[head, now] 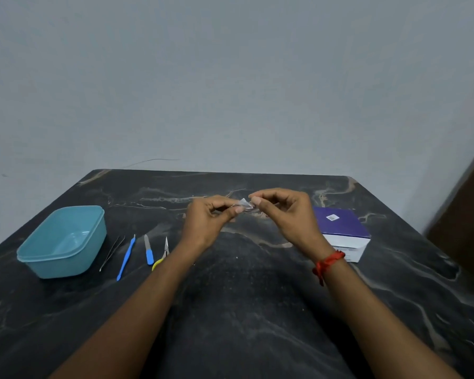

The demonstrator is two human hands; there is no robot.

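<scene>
Clear film packet (244, 205), small and crinkled, is held above the tabletop (230, 296); the left hand (211, 218) pinches its 9 o'clock edge with curled fingers, the right hand (285, 212) its 3 o'clock edge. Likely featherlight, flimsy and slippery; best gripped at the very edges.

Both hands (211, 217) (285, 212) pinch a small clear wrapper (244, 204).

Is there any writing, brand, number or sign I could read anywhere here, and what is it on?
Nothing can be read.
On the purple-and-white cardboard box: white sticker on top, code-like pattern, too small to read.
Its white front: faint print, blurred.
On the small clear packet between left hand and right hand: no lettering visible.
</scene>
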